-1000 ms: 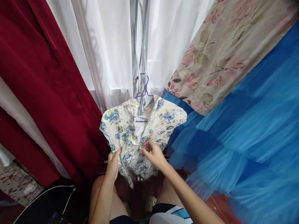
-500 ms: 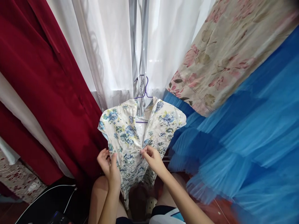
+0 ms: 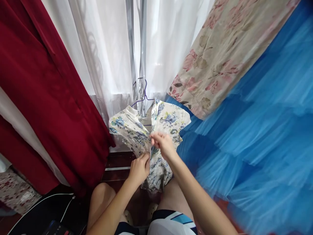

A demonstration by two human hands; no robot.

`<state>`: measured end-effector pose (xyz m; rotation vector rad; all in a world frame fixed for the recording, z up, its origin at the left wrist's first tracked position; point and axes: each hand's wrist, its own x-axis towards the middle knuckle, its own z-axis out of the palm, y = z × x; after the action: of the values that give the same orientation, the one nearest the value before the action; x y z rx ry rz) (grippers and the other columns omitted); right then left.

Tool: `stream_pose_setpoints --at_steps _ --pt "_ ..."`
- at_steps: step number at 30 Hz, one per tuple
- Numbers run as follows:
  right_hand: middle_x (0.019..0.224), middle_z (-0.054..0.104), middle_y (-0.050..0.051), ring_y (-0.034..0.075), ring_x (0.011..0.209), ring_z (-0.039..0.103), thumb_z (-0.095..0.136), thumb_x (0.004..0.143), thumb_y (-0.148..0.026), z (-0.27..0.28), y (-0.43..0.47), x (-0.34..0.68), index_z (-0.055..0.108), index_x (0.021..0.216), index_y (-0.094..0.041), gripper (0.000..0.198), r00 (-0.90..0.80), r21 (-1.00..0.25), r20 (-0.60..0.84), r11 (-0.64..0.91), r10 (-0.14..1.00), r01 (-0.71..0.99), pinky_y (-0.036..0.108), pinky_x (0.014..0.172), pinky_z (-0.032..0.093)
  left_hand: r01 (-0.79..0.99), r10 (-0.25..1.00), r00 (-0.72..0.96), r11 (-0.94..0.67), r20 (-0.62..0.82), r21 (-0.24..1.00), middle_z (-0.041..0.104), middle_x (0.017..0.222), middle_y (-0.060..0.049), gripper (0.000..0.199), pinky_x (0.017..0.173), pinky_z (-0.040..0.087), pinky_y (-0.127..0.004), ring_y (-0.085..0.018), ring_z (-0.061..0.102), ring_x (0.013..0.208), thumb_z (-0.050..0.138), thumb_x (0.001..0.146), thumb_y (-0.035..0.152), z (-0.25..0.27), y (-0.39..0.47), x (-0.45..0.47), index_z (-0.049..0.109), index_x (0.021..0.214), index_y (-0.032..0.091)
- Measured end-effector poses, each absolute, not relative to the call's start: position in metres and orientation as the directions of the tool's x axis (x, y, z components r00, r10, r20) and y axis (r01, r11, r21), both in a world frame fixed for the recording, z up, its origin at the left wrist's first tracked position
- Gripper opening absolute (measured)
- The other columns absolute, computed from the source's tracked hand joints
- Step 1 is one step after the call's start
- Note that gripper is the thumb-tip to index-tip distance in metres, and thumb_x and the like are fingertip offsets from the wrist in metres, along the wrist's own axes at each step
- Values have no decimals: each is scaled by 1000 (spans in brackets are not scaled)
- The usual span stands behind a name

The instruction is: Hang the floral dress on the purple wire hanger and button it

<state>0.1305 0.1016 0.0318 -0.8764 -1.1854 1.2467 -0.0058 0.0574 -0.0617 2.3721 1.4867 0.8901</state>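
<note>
Floral garment (image 3: 168, 118), short-sleeved, centre of the scene: white ground printed with blue blooms and yellow-green leaves; front parted in a deep V, lower part gathered and creased. It hangs between the person's knees and the fabrics beyond. Surrounding fabrics, in descending size: tiered blue tulle (image 3: 254, 140), right; red cloth (image 3: 61, 98), left; white cloth (image 3: 110, 49), far centre; beige floral cloth (image 3: 215, 62), far right, overlapping the tulle. Black rounded object (image 3: 31, 218), near left; whether it is a container cannot be told. Grey ribbons (image 3: 131, 42) fall from the far side into the neckline, partly covering the purple hanger. Left hand (image 3: 139, 168): fingers bent, gathered on the cloth at the garment's middle. Right hand (image 3: 163, 144): thumb and fingertips drawn together on the front edge at the base of the V, slightly blurred; this hand hides part of the print. Purple hanger (image 3: 146, 89): hook up, shoulders inside the garment. Dark device (image 3: 55, 228): on or in the black object, which cannot be told. White cord (image 3: 67, 207): thin, beside the device.
</note>
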Motion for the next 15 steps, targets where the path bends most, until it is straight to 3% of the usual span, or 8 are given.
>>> stream_pose_setpoints --at_steps 4,6,9,11,13,15 --pt "51 58 0 7 40 31 67 73 -34 97 150 120 64 62 -15 22 20 -919 344 341 939 -196 24 39 21 827 866 417 -488 277 279 70 108 -7 41 67 44 -30 -24 67 81 50 80 7 -48 54 -9 59 116 23" --pt "51 58 0 6 40 32 66 73 -33 113 163 113 63 62 -14 21 45 -903 372 373 927 -212 23 40 23 826 859 439 -501 263 258 71 101 -9 41 65 43 -30 -25 67 76 54 75 4 -46 55 -15 63 111 22" --pt "51 57 -1 6 39 33 66 74 -34 114 166 108 62 67 -15 21 67 -891 382 386 922 -237 22 40 23 737 816 494 -576 300 353 68 77 -5 20 59 40 -28 -22 62 63 62 74 8 -28 67 -29 68 87 23" --pt "50 56 -3 6 39 33 66 76 -37 107 159 108 61 71 -16 22 58 -894 384 386 922 -226 22 40 24 667 807 422 -585 414 461 62 71 -2 10 57 38 -27 -18 57 58 66 79 18 1 83 -40 69 86 24" --pt "50 54 -3 7 40 35 66 78 -40 102 151 109 59 72 -17 25 36 -897 403 402 915 -181 22 41 26 626 788 204 -561 581 541 59 72 0 26 58 38 -26 -16 52 58 60 88 27 39 102 -47 65 113 26" --pt "50 52 -4 7 42 37 65 80 -40 101 144 112 58 72 -17 26 17 -892 437 436 899 -120 22 43 27 573 704 150 -635 695 519 58 74 1 40 64 40 -26 -15 52 62 52 95 28 77 123 -49 53 135 26"
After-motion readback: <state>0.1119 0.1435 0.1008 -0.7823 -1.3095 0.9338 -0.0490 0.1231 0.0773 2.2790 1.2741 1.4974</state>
